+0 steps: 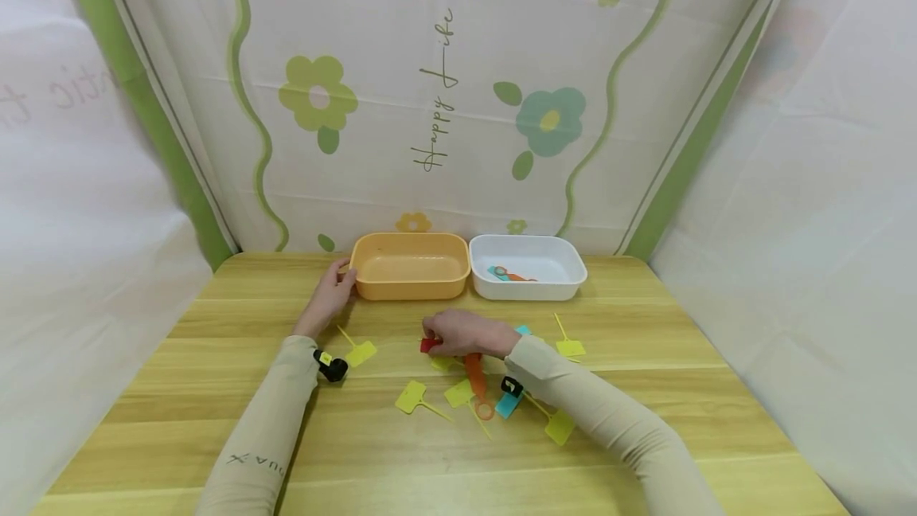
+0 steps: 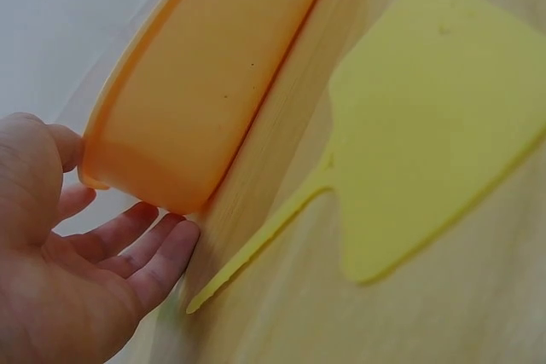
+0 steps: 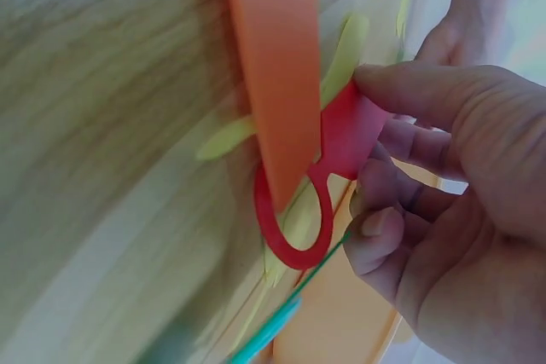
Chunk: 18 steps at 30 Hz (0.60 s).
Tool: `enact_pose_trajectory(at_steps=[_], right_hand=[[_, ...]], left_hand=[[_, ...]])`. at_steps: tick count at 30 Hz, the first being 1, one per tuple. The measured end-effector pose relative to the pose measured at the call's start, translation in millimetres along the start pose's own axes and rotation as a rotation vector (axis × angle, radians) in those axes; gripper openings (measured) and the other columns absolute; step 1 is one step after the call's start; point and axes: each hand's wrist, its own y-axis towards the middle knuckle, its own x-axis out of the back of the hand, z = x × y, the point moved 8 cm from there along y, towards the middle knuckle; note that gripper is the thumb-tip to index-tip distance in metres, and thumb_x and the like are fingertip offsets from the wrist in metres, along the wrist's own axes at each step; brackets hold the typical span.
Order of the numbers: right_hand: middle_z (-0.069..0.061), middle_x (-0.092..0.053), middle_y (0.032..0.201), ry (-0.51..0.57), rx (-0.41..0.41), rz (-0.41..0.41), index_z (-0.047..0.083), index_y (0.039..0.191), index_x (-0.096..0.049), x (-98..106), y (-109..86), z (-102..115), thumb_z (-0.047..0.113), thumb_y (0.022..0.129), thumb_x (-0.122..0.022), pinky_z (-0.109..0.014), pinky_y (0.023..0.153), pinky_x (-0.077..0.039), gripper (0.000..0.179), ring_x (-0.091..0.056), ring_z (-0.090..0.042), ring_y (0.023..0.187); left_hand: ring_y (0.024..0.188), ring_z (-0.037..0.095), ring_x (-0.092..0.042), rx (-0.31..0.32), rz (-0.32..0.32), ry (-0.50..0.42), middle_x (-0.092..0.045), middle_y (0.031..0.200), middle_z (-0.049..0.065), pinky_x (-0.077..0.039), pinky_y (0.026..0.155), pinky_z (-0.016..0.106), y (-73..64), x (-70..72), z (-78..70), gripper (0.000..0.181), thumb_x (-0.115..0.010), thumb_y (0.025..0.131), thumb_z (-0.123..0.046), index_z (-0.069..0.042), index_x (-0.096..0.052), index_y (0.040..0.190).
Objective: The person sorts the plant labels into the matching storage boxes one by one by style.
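My right hand (image 1: 462, 331) pinches a red plastic tag (image 3: 351, 130) by its flat plate, between thumb and fingers. The tag's ring end (image 3: 294, 257) hangs free beside an orange strip-like tag (image 1: 475, 375). Around and under this hand lie several yellow tags (image 1: 411, 396), and blue tags (image 1: 509, 403) show near the wrist. At the left end of an orange bin (image 1: 411, 291), my left hand (image 1: 331, 297) holds the rim, with the thumb at the lip and other fingers against the end wall. A yellow tag (image 2: 435, 134) lies on the table near that hand.
A white bin (image 1: 526, 291) stands right of the orange one, with a blue tag (image 1: 497, 272) and an orange tag (image 1: 517, 277) inside. Another yellow tag (image 1: 571, 347) lies right of the right forearm. A printed curtain (image 1: 430, 86) hangs behind the wooden table (image 1: 401, 468).
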Motion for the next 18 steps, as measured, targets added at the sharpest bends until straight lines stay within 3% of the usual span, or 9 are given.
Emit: enact_pose_trajectory(at_steps=[6, 18], right_hand=[[0.007, -0.058, 0.077, 0.054, 0.004, -0.047, 0.017, 0.086, -0.06, 9.9, -2.5, -3.4, 0.021, 0.093, -0.066, -0.018, 0.06, -0.041, 0.01, -0.051, -0.008, 0.067], [0.005, -0.059, 0.071, 0.11, 0.032, -0.232, 0.016, 0.082, -0.06, 48.6, -13.7, -24.3, 0.019, 0.094, -0.065, -0.017, 0.055, -0.039, 0.013, -0.047, -0.005, 0.059]], left_hand=[[0.13, 0.038, -0.047, 0.0, 0.003, 0.007, -0.041, 0.143, 0.026, -0.048, 0.103, 0.05, -0.2, -1.0, -1.0, 0.055, -0.032, 0.108, -0.034, -0.014, -0.016, 0.157], [0.131, 0.038, -0.047, -0.002, -0.004, 0.017, -0.041, 0.142, 0.025, -0.048, 0.103, 0.05, -1.2, 0.3, -1.6, 0.055, -0.033, 0.108, -0.034, -0.014, -0.016, 0.157]])
